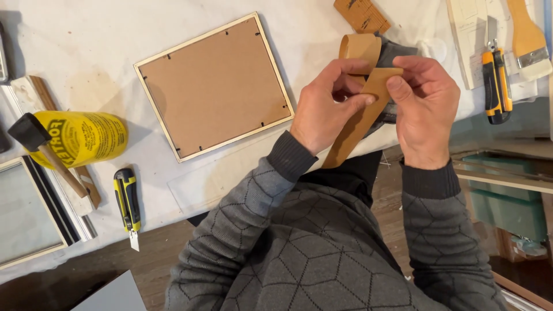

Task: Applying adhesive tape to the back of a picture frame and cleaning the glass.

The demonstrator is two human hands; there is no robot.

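We are seeing a white-covered table (103, 46) carrying everything. Just left of the left hand (322, 103), a picture frame (214, 86) is lying face down. Further left, a yellow glue bottle (80, 138) is lying on its side, a foam brush (43, 147) against it. Below that, a yellow utility knife (127, 201) is lying. Right of the right hand (425, 109), another utility knife (496, 83) and a paintbrush (530, 40) are lying.

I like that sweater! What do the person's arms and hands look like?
Both arms wear a dark grey knit sweater stitched with thin lines that make cube-like hexagon shapes. The ribbed cuffs are darker and plain. The left hand and right hand are bare: no gloves, rings or watch showing.
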